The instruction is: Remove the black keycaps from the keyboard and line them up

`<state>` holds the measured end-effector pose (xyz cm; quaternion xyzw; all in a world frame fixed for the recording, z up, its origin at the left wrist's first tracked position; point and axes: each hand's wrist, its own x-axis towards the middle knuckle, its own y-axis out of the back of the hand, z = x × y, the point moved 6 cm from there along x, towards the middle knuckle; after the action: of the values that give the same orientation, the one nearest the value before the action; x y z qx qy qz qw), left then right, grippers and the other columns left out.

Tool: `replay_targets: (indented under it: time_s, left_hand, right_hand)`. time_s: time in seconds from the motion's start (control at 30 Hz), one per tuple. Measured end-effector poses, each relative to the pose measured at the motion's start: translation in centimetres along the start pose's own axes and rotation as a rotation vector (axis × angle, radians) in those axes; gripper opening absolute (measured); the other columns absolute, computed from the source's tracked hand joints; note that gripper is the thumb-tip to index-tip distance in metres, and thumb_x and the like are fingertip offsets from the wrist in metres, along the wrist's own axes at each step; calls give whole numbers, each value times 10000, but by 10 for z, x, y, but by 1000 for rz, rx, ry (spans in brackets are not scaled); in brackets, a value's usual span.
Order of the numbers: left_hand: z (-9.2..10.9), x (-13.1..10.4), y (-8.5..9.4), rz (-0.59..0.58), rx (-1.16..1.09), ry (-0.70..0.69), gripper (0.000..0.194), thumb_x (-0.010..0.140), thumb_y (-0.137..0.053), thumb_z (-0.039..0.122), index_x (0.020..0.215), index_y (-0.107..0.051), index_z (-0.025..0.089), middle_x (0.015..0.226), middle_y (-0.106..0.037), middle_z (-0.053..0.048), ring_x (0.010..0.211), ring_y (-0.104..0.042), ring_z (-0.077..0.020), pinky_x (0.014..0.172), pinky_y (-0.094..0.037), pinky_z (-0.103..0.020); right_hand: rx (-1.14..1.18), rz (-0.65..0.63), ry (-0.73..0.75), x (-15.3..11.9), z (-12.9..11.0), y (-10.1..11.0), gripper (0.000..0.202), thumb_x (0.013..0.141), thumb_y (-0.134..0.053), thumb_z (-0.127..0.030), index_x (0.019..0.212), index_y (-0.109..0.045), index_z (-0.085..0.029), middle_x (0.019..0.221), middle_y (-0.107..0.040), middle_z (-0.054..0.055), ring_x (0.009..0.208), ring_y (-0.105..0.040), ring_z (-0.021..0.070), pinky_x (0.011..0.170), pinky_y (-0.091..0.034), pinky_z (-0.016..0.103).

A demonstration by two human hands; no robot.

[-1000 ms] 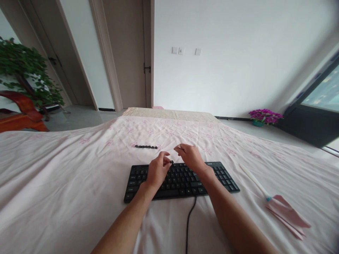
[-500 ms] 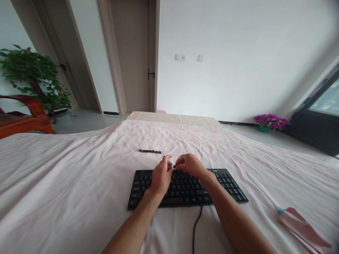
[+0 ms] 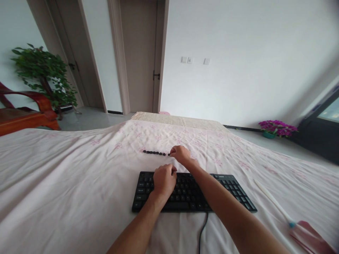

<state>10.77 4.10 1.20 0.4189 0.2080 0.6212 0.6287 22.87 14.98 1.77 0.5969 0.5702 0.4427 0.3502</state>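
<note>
A black keyboard (image 3: 185,203) lies on the pink flowered cloth. Over its upper left part rests my left hand (image 3: 164,179), fingers curled; whatever they may hold is hidden. Beyond the keyboard's back edge, my right hand (image 3: 180,154) pinches a small black keycap (image 3: 169,154) low over the cloth. That keycap is at the right end of a row of several small black keycaps (image 3: 154,152), with a small gap between. The thin pale tool seen earlier in my right hand cannot be made out.
A black cable (image 3: 202,231) runs from the keyboard's front edge. On the right lies a white stick (image 3: 275,204) with a pink cloth piece (image 3: 311,237) at its end. The cloth-covered surface (image 3: 79,176) spreads to both sides.
My right hand has moved forward from the keyboard to the keycap row, carrying a keycap. My left hand has stayed over the keyboard, its fingers more curled. The view has shifted slightly.
</note>
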Motion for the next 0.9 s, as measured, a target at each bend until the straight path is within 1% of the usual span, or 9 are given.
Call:
replay_targets:
  time_s: [0.17, 0.37, 0.67, 0.9]
  left_hand:
    - [-2, 1, -1, -4, 4, 39, 132, 821, -543, 223, 902, -647, 235, 908, -699, -18, 873, -602, -193, 771, -387, -292]
    - [-1, 1, 0, -16, -2, 42, 132, 824, -546, 230, 912, -644, 238, 926, -698, -23, 885, -600, -194, 786, -380, -294]
    - [0, 1, 2, -3, -5, 41, 130, 820, -541, 226, 896, -646, 238, 909, -699, -17, 873, -602, -191, 761, -381, -290]
    - [-1, 1, 0, 3, -18, 39, 123, 819, -548, 227, 892, -646, 239, 906, -699, -19, 866, -604, -191, 766, -381, -292]
  right_hand:
    - [-26, -27, -17, 7, 0, -9, 133, 708, -691, -300, 828, -727, -256, 786, -702, 4, 759, -612, 156, 578, -345, 220]
    - [-30, -38, -20, 9, -1, -14, 151, 721, -692, -318, 862, -723, -274, 830, -705, -3, 803, -611, 166, 628, -370, 228]
    - [10, -40, -2, 13, 4, -18, 167, 718, -701, -331, 872, -724, -271, 830, -705, -7, 778, -616, 157, 620, -372, 228]
    - [86, -23, 27, 13, 5, -18, 193, 687, -724, -331, 862, -725, -248, 805, -708, 2, 736, -615, 157, 597, -371, 225]
